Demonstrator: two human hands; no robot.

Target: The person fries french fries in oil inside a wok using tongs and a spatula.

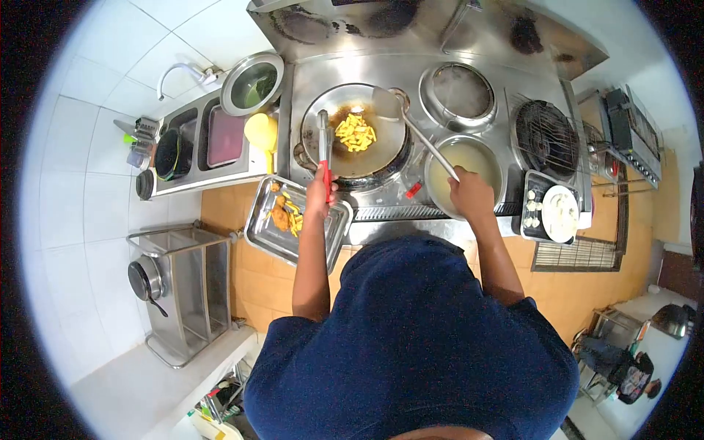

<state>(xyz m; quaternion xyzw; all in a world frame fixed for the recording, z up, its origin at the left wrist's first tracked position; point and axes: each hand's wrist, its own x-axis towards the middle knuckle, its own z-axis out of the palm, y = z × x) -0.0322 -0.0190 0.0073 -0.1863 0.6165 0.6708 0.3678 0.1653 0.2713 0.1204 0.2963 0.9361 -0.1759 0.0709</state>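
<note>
My left hand point(320, 192) is closed around the red grip of metal tongs point(324, 143), whose tips reach over the left part of a wide wok point(315, 158). Yellow fries point(356, 133) lie heaped in the wok. My right hand point(471, 192) grips the long handle of a ladle point(386, 103); the ladle's head is at the wok's upper right. Below my left hand, a metal tray point(268, 238) holds browned fried pieces point(281, 216) and some fries. A pot of cloudy liquid point(462, 158) stands beneath my right hand and the ladle handle.
A steaming round pot point(460, 92) stands at the back right, beside a grill rack point(546, 137). At right, a tray point(529, 226) holds small white pieces and a white plate point(560, 213). Sinks point(224, 138) and a metal bowl point(252, 83) are left. Another person point(623, 370) is far lower right.
</note>
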